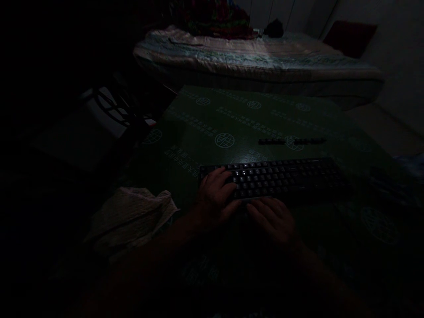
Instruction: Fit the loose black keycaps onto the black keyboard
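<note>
A black keyboard (291, 179) lies on a dark green table with pale printed globes and lettering. My left hand (215, 194) rests over the keyboard's left end, its fingers spread across the keys. My right hand (273, 218) is at the front edge, with its fingers stretched out and close together, touching or just beside that edge. A thin paler strip (256, 199) runs along the edge between my hands; whether it is part of the keyboard, I cannot tell. Behind the keyboard is a broken row of small dark pieces (291, 141) that look like keycaps. The room is very dim.
A crumpled pale cloth (132, 216) lies on the table's left side. A dark object (391, 185), too dim to name, is at the right. Beyond the table (192, 132) stands a bed (251, 59) with bedding piled on it. A dark lattice-backed chair (112, 106) is at the left.
</note>
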The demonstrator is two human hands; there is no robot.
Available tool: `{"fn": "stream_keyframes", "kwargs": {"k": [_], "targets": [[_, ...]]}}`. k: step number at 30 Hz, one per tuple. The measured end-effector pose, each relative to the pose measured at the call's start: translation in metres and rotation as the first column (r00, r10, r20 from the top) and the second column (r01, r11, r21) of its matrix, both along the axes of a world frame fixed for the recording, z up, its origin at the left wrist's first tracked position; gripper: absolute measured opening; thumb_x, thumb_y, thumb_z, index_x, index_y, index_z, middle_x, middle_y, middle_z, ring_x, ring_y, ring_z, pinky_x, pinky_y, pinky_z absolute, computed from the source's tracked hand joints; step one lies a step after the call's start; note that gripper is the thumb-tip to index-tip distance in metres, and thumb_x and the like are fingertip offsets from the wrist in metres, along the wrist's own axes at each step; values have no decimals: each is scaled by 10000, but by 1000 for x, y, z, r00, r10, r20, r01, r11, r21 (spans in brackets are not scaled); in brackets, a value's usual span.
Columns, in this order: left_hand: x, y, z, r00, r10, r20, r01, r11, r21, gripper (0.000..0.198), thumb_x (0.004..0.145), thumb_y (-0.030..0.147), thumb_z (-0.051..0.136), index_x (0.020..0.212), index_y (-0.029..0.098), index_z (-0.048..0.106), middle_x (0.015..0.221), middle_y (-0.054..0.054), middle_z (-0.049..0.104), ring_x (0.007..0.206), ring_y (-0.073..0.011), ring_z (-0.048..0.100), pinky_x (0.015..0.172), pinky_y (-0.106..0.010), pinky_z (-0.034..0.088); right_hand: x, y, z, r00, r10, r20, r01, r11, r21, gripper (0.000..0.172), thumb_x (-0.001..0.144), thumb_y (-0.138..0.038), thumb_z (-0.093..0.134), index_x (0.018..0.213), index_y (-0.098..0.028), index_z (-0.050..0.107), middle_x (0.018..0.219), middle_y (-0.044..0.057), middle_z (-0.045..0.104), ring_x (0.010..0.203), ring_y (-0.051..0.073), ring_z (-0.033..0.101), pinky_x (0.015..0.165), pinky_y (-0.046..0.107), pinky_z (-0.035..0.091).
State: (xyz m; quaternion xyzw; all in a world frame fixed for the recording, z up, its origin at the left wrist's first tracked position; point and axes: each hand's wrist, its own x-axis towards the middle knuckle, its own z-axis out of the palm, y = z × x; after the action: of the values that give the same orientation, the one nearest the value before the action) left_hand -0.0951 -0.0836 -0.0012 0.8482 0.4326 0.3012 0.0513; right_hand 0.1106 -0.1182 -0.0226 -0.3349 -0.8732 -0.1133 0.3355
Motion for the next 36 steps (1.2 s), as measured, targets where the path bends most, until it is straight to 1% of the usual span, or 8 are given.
{"fn": "stream_keyframes", "kwargs": {"k": [4,10,17,21,26,31,36], "targets": [[0,0,-1,1000,5,-12,-5,1000,2,259,781,297,623,1005,166,615,1229,-137,554,1236,-328,428,996,-526,386,0,1,0,1000,3,14,-3,1000,-8,264,900,-159,409,1056,-129,620,981,98,690,991,200,586,891,356,433],[-1,0,-3,1000,-8,-8,8,1000,12,259,787,305,619,1001,159,616,1225,-144,554,1225,-325,438,994,-527,390,-2,0,1,999,40,-5,-40,999,15,269,902,-156,407,1045,-100,627,1008,130,680,1027,230,574,902,396,433],[-1,3,-3,999,-3,34,2,999,33,210,805,257,585,976,139,619,1189,-147,573,1200,-317,456,982,-520,409,-3,0,2,1000,18,-6,-18,1000,13,296,921,-149,359,1042,-94,623,1019,129,680,1030,231,569,899,404,439],[-1,3,-1,997,34,64,-37,998,44,175,822,229,565,969,150,617,1154,-129,593,1179,-297,475,967,-508,429,-3,0,1,1000,10,8,-10,1000,13,257,900,-146,409,1025,-102,629,995,119,686,1007,231,580,899,405,442],[-2,5,3,996,39,82,-44,997,64,159,818,200,554,952,148,623,1107,-118,615,1138,-286,507,948,-498,451,-2,0,-1,1000,12,2,-12,1000,7,267,884,-137,415,1039,-104,630,995,129,682,1019,231,580,904,409,437],[-2,6,4,995,46,91,-53,995,82,142,821,208,543,922,159,630,1086,-111,626,1115,-282,524,925,-492,465,-2,0,-1,1000,4,3,-4,1000,-3,268,885,-153,418,1053,-133,627,994,110,685,1020,214,580,906,397,440],[-2,6,3,995,45,90,-54,994,99,147,825,200,537,922,142,631,1072,-123,634,1101,-283,534,926,-493,466,-2,1,-1,1000,14,-4,-14,1000,12,250,886,-133,423,1030,-100,624,973,120,688,996,228,582,885,404,443]]}}
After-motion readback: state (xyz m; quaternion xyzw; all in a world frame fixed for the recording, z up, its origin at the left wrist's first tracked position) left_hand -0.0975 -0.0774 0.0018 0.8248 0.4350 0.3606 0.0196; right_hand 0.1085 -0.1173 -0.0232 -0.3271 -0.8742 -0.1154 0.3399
